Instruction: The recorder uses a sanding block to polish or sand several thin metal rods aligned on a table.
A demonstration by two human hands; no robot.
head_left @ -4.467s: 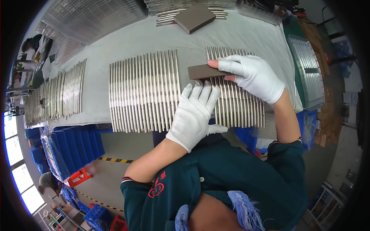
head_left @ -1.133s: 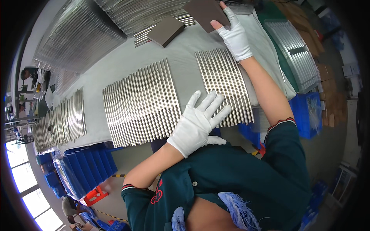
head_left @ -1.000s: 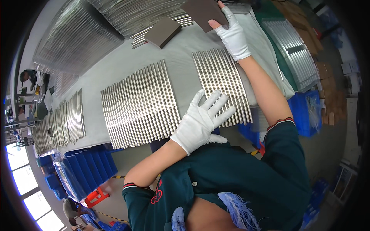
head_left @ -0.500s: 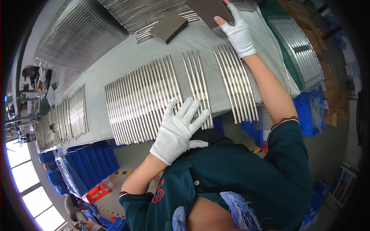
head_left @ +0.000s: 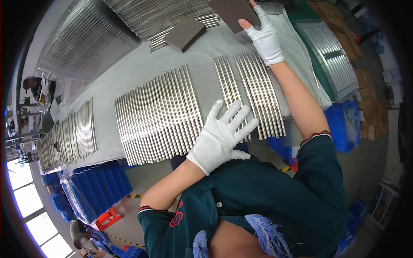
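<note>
There, your spread left hand has brought the small rod batch nearer the right batch at the tabletop near edge, narrowing the split, your right hand clamping a brown block.

The central left glove and right glove at one o'clock are white, rods at two make silver stripes, the shirt at five is dark green.
</note>
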